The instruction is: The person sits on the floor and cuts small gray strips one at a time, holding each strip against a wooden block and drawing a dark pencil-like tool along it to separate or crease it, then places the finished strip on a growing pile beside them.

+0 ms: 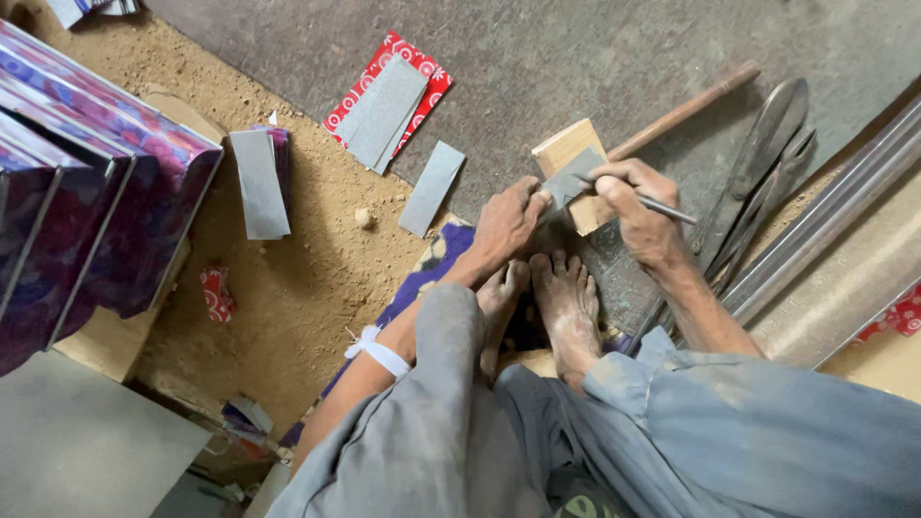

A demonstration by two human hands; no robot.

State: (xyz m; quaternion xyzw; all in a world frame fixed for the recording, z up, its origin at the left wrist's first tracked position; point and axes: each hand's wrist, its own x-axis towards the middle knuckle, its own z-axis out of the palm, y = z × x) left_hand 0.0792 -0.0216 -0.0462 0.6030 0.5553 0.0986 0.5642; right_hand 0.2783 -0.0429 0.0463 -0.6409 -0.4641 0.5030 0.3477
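The left hand point(507, 223) pins a grey metal strip point(568, 182) against a wooden block point(574, 153) just above the bare feet point(542, 297). The right hand point(638, 206), gripping a thin metal scriber point(662, 205), marks the strip; steady pressure from the left likely keeps the line true.

metal piece point(573, 180) on wooden block point(576, 153), shears point(758, 173) right, boxes point(86, 182) far left

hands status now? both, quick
Left hand: closed, pinching the grey metal strip against the wooden block.
Right hand: closed, holding a thin metal rod to the strip.
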